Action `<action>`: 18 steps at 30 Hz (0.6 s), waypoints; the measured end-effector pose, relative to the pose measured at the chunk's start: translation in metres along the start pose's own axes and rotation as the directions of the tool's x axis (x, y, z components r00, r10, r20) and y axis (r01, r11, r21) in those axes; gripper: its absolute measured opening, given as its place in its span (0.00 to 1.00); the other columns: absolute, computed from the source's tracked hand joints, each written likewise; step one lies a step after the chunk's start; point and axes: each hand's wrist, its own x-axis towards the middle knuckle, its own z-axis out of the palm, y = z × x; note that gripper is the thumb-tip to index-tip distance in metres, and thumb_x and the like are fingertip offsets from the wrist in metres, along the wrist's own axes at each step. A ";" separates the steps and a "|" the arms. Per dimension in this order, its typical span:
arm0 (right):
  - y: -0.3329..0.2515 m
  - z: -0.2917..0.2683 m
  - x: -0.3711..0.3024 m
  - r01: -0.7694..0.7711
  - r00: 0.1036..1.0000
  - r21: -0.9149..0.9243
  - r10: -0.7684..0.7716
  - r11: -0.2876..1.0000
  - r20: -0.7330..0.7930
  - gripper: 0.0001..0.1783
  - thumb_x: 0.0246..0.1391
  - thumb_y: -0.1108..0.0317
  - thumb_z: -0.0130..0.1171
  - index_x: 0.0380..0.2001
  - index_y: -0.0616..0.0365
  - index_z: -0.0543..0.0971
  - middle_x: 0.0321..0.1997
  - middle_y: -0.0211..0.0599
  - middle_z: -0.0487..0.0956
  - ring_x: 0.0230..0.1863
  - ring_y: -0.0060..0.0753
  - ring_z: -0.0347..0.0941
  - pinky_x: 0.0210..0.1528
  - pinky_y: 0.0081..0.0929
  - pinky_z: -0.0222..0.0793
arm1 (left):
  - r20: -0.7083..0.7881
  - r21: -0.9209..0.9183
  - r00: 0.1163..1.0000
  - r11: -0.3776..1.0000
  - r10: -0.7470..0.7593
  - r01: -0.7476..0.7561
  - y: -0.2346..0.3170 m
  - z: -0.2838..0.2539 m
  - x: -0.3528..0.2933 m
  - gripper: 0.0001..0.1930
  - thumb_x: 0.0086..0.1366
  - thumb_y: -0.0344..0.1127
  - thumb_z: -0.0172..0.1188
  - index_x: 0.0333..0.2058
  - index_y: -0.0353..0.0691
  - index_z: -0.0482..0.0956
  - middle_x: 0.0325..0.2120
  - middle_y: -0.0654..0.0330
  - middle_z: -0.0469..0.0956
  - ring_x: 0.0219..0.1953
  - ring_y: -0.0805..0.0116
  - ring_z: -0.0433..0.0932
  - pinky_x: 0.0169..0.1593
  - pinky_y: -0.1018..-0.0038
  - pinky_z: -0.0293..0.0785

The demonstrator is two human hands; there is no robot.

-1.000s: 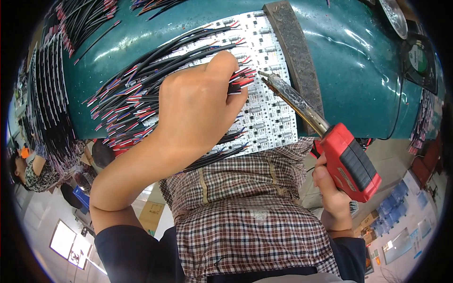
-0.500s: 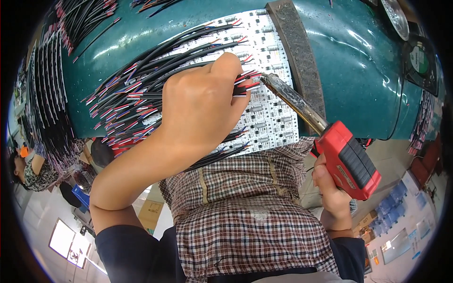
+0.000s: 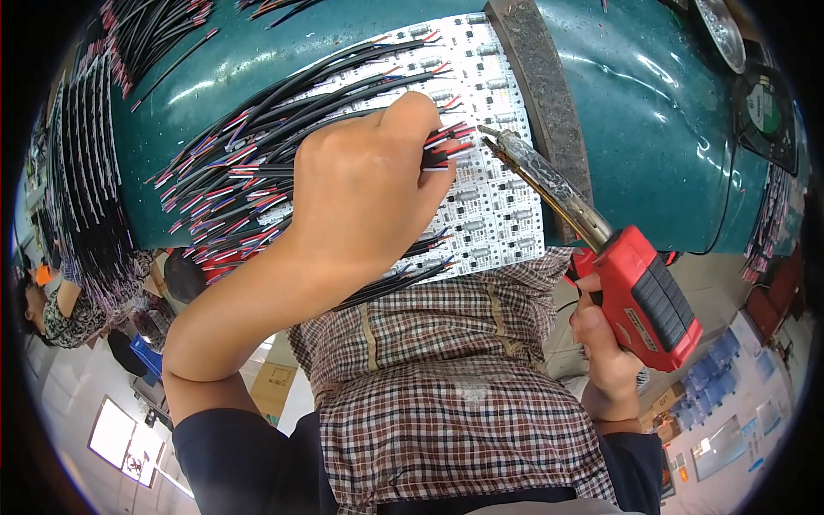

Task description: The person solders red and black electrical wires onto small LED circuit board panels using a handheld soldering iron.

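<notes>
Soldering iron (image 3: 592, 222) shifted right, printed label (image 3: 640, 329) on its side, right hand (image 3: 609, 359) gripping it, left hand (image 3: 360, 176) pinching wires (image 3: 451, 134)

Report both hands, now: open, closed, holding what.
Left hand: closed, holding red-ended wires.
Right hand: closed, holding the red-handled soldering iron.

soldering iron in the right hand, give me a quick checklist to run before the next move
1. Soldering iron held by its red-and-black handle in the right hand: ok
2. Wires gripped in the left hand, coloured ends poking out toward the iron: ok
3. Left fingers apart from the iron's tip: ok
4. Tip touching a wire end: cannot tell, they sit very close
5. Tip hot: cannot tell
6. Dark bar lying along the right edge of the white circuit-board sheet: ok
</notes>
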 end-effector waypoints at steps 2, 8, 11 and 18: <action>0.000 0.002 -0.001 -0.011 1.000 0.019 0.011 1.000 -0.011 0.14 0.54 0.68 0.63 0.40 0.67 0.76 0.21 0.30 0.71 0.19 0.18 0.65 0.21 0.19 0.60 | -0.003 -0.028 1.000 0.999 -0.018 0.018 0.000 -0.002 0.002 0.12 0.56 0.36 0.71 0.27 0.39 0.76 0.15 0.60 0.75 0.14 0.67 0.72 0.21 0.73 0.66; 0.004 -0.001 0.000 0.028 0.999 -0.010 -0.028 1.000 0.038 0.12 0.54 0.69 0.63 0.38 0.66 0.76 0.22 0.32 0.73 0.19 0.19 0.65 0.22 0.19 0.62 | 0.061 -0.069 0.995 0.995 -0.074 0.078 0.000 -0.004 0.004 0.10 0.55 0.34 0.71 0.29 0.38 0.78 0.20 0.62 0.80 0.15 0.73 0.74 0.22 0.77 0.67; 0.007 -0.003 -0.002 0.031 0.999 0.000 -0.031 1.000 0.025 0.10 0.54 0.71 0.62 0.37 0.65 0.75 0.23 0.33 0.73 0.19 0.20 0.66 0.22 0.19 0.62 | 0.069 -0.096 0.994 0.991 -0.087 0.093 0.000 -0.004 0.005 0.09 0.55 0.33 0.71 0.29 0.38 0.78 0.21 0.64 0.81 0.16 0.75 0.74 0.22 0.78 0.68; 0.017 -0.013 -0.007 -0.055 0.997 -0.069 0.059 0.996 0.059 0.18 0.45 0.75 0.71 0.43 0.59 0.82 0.39 0.33 0.83 0.39 0.29 0.79 0.44 0.29 0.74 | 0.081 -0.067 0.992 0.993 -0.097 0.102 0.001 -0.005 0.005 0.10 0.56 0.33 0.71 0.28 0.38 0.78 0.20 0.64 0.81 0.16 0.75 0.75 0.22 0.78 0.68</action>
